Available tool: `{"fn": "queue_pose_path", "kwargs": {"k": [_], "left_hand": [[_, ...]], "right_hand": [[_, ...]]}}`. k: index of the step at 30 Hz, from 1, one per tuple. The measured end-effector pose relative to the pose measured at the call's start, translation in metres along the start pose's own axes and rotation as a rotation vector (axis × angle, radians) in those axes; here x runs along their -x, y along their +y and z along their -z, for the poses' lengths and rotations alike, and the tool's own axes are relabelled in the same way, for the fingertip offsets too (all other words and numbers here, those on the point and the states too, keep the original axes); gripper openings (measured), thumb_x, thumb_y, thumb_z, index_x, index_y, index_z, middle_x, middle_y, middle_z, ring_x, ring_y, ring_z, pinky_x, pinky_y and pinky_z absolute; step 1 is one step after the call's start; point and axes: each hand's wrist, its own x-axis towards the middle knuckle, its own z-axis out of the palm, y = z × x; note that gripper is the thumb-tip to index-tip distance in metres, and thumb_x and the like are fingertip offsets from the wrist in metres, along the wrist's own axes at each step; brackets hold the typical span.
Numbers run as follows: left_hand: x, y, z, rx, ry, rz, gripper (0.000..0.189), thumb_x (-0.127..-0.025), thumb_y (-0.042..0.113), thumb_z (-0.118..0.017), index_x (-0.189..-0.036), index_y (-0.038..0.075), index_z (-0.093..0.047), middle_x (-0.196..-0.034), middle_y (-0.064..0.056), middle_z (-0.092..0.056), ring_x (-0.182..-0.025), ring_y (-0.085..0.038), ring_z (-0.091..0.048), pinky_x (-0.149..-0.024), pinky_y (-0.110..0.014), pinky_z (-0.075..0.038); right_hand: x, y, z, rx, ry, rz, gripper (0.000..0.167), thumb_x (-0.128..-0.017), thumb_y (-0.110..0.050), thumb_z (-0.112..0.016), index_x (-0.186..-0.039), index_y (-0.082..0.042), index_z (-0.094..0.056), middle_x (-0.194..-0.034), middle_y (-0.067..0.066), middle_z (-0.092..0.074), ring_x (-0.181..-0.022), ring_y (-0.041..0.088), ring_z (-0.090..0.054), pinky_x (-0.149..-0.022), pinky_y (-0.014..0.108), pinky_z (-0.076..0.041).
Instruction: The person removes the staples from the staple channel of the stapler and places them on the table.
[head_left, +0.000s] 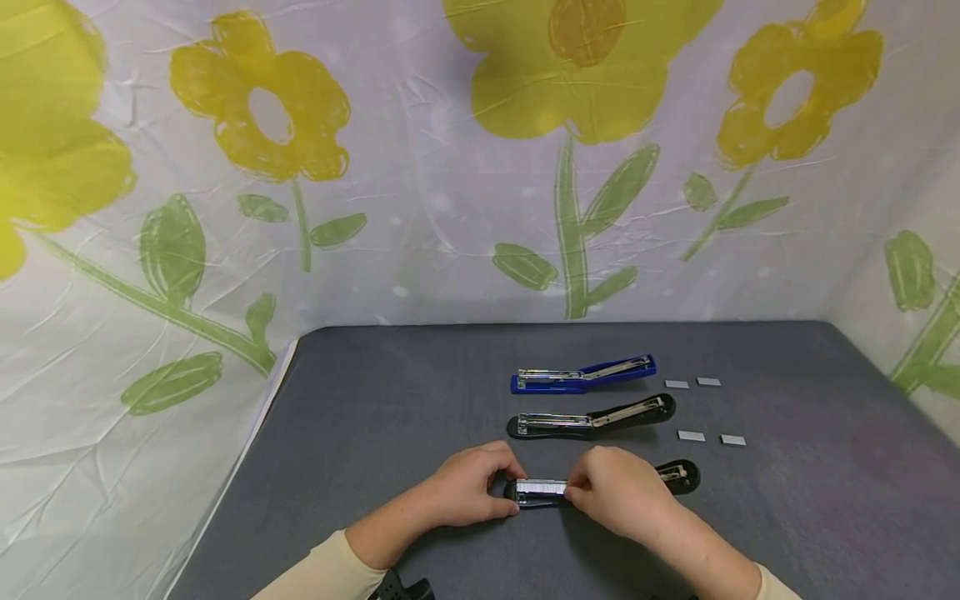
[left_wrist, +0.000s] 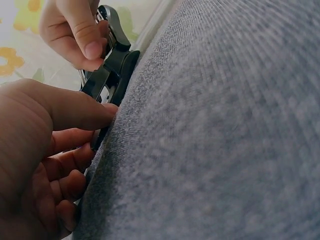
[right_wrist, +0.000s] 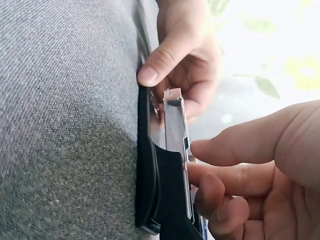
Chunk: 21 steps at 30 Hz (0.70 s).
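Note:
An opened black stapler point(head_left: 540, 502) lies nearest me on the table, its top arm folded back to the right. My left hand point(head_left: 472, 485) pinches the front end of its base between thumb and fingers. A whitish strip of staples point(head_left: 542, 487) shows along the metal magazine point(right_wrist: 175, 125). At the strip's right end, the thumb and index finger of my right hand point(head_left: 622, 492) pinch it against the magazine's upper edge, the other fingers curled beneath. My right hand hides the stapler's middle and hinge in the head view.
Behind stand a second opened black stapler point(head_left: 558, 425) and an opened blue stapler point(head_left: 551, 387). To their right lie two staple strips point(head_left: 677, 384) near the blue one and two more strips point(head_left: 691, 436) near the black one. A flowered cloth point(head_left: 420, 208) hangs behind the grey table point(head_left: 360, 400).

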Motion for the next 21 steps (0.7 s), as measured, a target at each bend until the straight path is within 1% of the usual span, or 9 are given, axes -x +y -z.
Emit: {"fn": "queue_pose_path", "kwargs": {"k": [2, 5, 7, 13, 21], "left_hand": [[0.0, 0.0, 0.0, -0.001, 0.001, -0.005, 0.028, -0.078, 0.019, -0.089, -0.102, 0.021, -0.074, -0.096, 0.017, -0.059, -0.076, -0.002, -0.05, -0.069, -0.02, -0.041], [0.001, 0.0, 0.0, 0.003, 0.001, -0.005, 0.028, -0.078, 0.019, -0.089, -0.102, 0.021, -0.074, -0.096, 0.017, -0.059, -0.076, -0.002, -0.05, -0.07, -0.02, -0.041], [0.001, -0.001, 0.0, 0.007, 0.0, 0.001, 0.028, -0.078, 0.019, -0.089, -0.102, 0.021, -0.074, -0.096, 0.017, -0.059, -0.076, -0.002, -0.05, -0.069, -0.02, -0.041], [0.001, 0.0, 0.0, -0.001, 0.0, 0.009, 0.028, -0.078, 0.02, -0.089, -0.101, 0.022, -0.073, -0.096, 0.017, -0.06, -0.075, -0.001, -0.049, -0.069, -0.02, -0.04], [0.0, 0.0, 0.0, 0.003, -0.001, 0.005, 0.028, -0.078, 0.02, -0.089, -0.101, 0.02, -0.073, -0.094, 0.017, -0.059, -0.074, -0.002, -0.05, -0.068, -0.02, -0.04]], "right_hand": [[-0.001, -0.002, 0.0, -0.011, -0.005, -0.045, 0.018, -0.085, -0.018, -0.082, -0.07, -0.023, -0.073, -0.063, -0.015, -0.056, -0.058, 0.007, -0.047, -0.056, 0.032, -0.042], [-0.001, -0.003, -0.001, -0.025, 0.001, -0.079, 0.019, -0.084, -0.02, -0.084, -0.069, -0.024, -0.072, -0.063, -0.014, -0.056, -0.059, 0.008, -0.048, -0.056, 0.033, -0.041], [0.0, -0.005, -0.001, -0.021, 0.009, -0.09, 0.021, -0.084, -0.022, -0.084, -0.067, -0.024, -0.071, -0.063, -0.013, -0.056, -0.058, 0.008, -0.047, -0.055, 0.033, -0.04], [0.002, -0.008, -0.003, 0.037, 0.027, -0.109, 0.024, -0.084, -0.025, -0.084, -0.065, -0.024, -0.07, -0.061, -0.013, -0.054, -0.057, 0.009, -0.047, -0.053, 0.034, -0.04], [0.002, -0.011, -0.005, 0.013, 0.043, -0.15, 0.019, -0.084, -0.025, -0.084, -0.069, -0.024, -0.072, -0.066, -0.012, -0.058, -0.059, 0.009, -0.049, -0.053, 0.035, -0.041]]}}
